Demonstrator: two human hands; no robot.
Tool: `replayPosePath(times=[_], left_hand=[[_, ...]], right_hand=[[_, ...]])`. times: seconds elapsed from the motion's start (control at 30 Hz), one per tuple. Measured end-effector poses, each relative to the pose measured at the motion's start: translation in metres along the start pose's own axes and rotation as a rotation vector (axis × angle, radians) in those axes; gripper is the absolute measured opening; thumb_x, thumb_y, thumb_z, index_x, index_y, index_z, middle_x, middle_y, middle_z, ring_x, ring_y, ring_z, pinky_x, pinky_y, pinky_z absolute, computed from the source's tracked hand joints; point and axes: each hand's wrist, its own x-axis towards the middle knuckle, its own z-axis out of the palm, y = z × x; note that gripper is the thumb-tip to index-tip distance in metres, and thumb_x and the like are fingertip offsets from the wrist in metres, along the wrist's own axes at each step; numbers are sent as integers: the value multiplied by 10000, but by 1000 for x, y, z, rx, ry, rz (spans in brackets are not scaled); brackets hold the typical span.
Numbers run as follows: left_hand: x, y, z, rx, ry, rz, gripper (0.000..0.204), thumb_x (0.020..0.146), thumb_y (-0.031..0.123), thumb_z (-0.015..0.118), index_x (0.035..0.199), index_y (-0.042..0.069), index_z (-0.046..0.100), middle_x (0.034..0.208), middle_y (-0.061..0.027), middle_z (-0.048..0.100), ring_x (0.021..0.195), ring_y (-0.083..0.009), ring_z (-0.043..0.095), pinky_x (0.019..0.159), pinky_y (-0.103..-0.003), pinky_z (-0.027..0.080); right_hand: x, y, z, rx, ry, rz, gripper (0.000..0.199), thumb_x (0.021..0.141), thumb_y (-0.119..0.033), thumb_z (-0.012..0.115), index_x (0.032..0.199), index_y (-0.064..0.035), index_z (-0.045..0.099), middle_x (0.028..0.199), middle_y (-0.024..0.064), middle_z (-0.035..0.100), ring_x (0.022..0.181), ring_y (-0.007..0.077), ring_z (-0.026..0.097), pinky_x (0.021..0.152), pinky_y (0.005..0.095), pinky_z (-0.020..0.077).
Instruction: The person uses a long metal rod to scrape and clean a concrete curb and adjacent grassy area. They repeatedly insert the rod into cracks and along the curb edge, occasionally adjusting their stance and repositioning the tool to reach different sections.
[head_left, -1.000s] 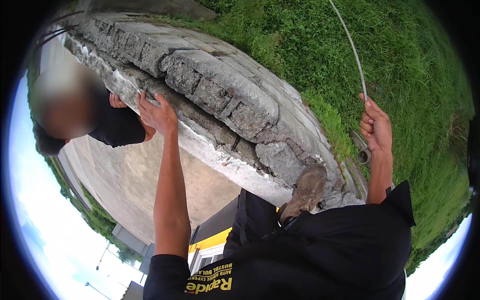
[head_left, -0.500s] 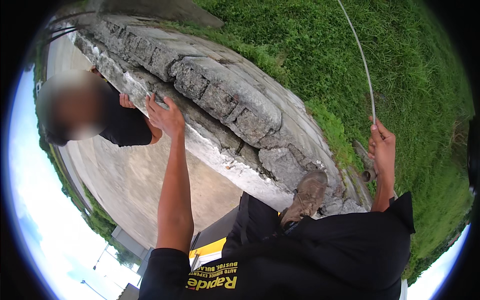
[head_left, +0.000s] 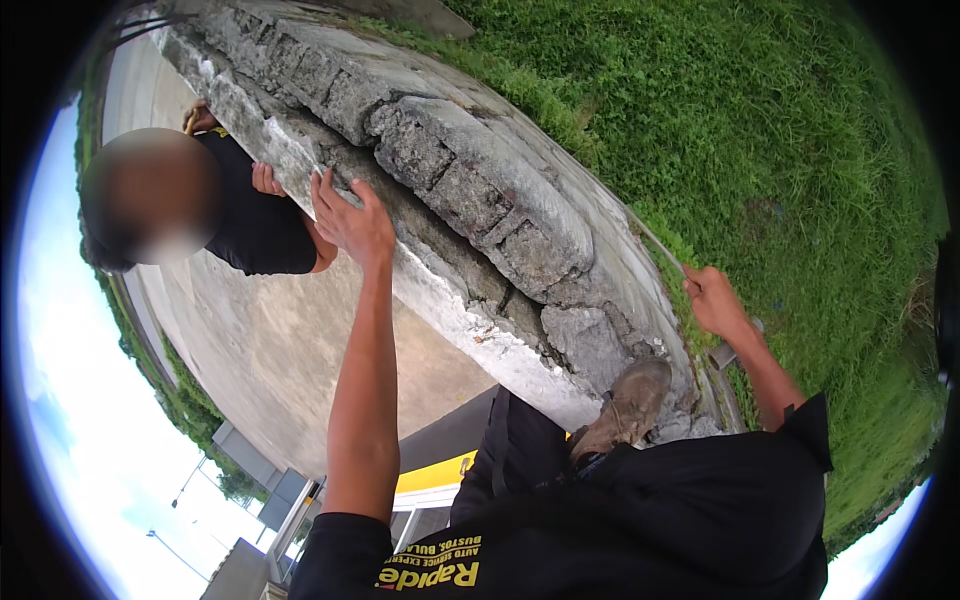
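Note:
My left hand [head_left: 355, 222] rests with its fingers spread on the rough, whitish edge of a broken concrete wall [head_left: 445, 290]. A dark gap runs lengthwise along the wall, beside a row of exposed blocks [head_left: 460, 195]. On the right, my right hand [head_left: 715, 300] is closed around a thin, pale rod or cable [head_left: 655, 240]. The piece in view slants up and left from the fist to the wall's grassy side; the rest cannot be made out. My brown shoe [head_left: 630, 400] stands on the broken concrete.
A co-worker in a black shirt [head_left: 262, 215] is on the wall's left side, one hand [head_left: 267, 180] on its edge near mine. Pavement [head_left: 300, 330] lies below there. Tall grass [head_left: 800, 180] covers the right side. A short pipe end [head_left: 722, 356] sticks out near my right forearm.
My right hand has moved left and slightly down, and the rod has swung from over the grass toward the wall. My left hand stays on the wall's edge.

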Motion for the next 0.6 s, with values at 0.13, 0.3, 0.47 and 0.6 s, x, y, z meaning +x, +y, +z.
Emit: replayPosePath(times=[0.13,0.3,0.47,0.6], left_hand=[[0,-2,1,18,14,5,502,1057,334,587,1507,113,557,1647,-102,469,1514,-328,427,1226,-502,305],[2,4,-2,-18,-14,-33,478,1068,319,584,1508,137,544,1662,-70,451,1545,-314,407,1257,-622,266],[1,13,3,-38,-3,-16,473,1074,333,571,1507,146,546,1657,-68,454,1541,-312,411,1260,-625,264],[3,1,0,-14,9,-14,468,1075,328,569,1507,148,548,1652,-68,460,1537,-312,414,1258,-607,266]], right_hand=[[50,-33,-16,-109,-61,-6,115,996,4,559,1027,86,633,835,333,632,867,525,669,794,561,506],[121,-38,-4,-286,89,-206,92,918,30,565,960,71,636,873,325,666,910,551,676,802,593,519],[231,-108,-9,-85,244,-38,120,918,-3,618,881,100,665,967,333,729,792,484,725,691,594,543],[239,-156,-8,502,-166,286,212,1035,-60,598,1153,106,655,731,118,566,565,219,523,497,405,432]])
